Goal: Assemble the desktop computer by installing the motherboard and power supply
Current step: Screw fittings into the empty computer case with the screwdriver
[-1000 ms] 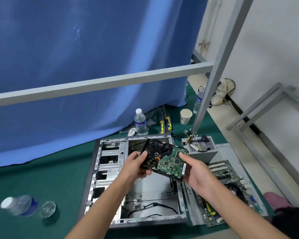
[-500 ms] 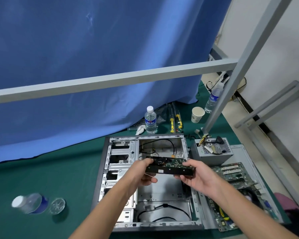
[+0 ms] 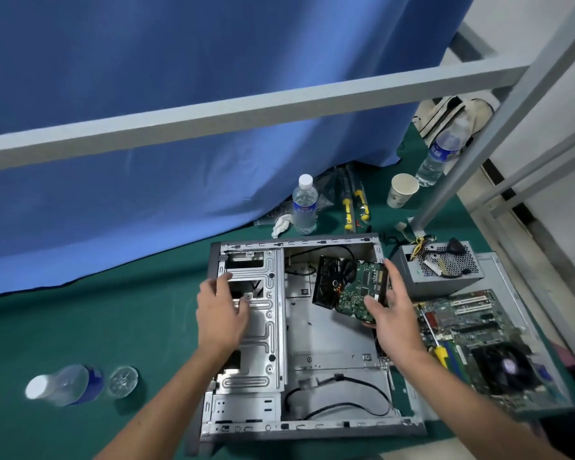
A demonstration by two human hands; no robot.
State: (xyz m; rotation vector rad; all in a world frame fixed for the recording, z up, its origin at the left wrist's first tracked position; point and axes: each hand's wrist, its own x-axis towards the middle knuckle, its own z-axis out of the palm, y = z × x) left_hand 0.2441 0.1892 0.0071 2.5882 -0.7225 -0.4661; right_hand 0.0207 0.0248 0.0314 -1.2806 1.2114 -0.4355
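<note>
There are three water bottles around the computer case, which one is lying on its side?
The bottle at the far left, lying on the green mat. The one behind the case and the one by the paper cup both stand upright.

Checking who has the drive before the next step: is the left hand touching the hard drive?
Apart. The head view shows the left hand over the case's drive cage, bare case floor between it and the hard drive, which only the right hand holds.

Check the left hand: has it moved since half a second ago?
Yes. The left hand has let go of the hard drive and shifted left over the case's drive cage; only the right hand grips the drive now.
</note>
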